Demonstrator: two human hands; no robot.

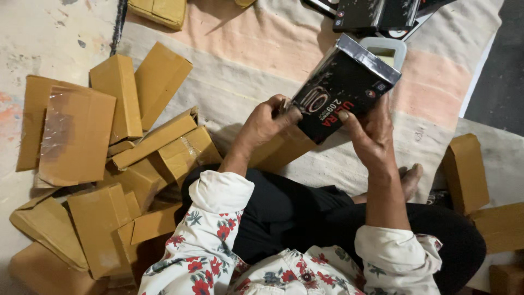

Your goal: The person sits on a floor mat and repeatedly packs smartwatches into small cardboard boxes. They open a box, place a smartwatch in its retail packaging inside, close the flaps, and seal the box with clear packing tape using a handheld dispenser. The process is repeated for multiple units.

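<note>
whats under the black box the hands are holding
Under the black box, held by the left hand and right hand, a brown cardboard box sticks out on the striped cloth. The black box and hands cover the rest of it.

One black printed box (343, 87) sits in two hands, with two more black boxes (376, 13) far behind. Over a dozen brown cardboard cartons (98, 164) lie left; four more cartons (465, 172) lie right.

Cardboard boxes (117, 169) on striped floor cloth (245, 65)
</note>
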